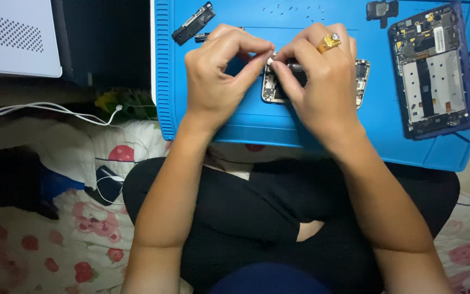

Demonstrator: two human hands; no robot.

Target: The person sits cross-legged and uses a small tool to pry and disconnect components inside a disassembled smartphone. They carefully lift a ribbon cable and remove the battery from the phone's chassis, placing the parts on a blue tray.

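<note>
My left hand (216, 81) and right hand (316, 81) meet fingertip to fingertip, thumbs and index fingers pinched; both bare forearms extend forward, wrists bent.

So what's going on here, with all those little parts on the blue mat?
A person sits cross-legged with a blue work mat in front of them. Both hands meet over a small circuit board on the mat: the left hand and the right hand, which wears a gold ring, pinch something tiny just above it; what it is cannot be made out. To the right lies an opened phone frame. A black part and a row of tiny screws lie along the mat's far edge.
</note>
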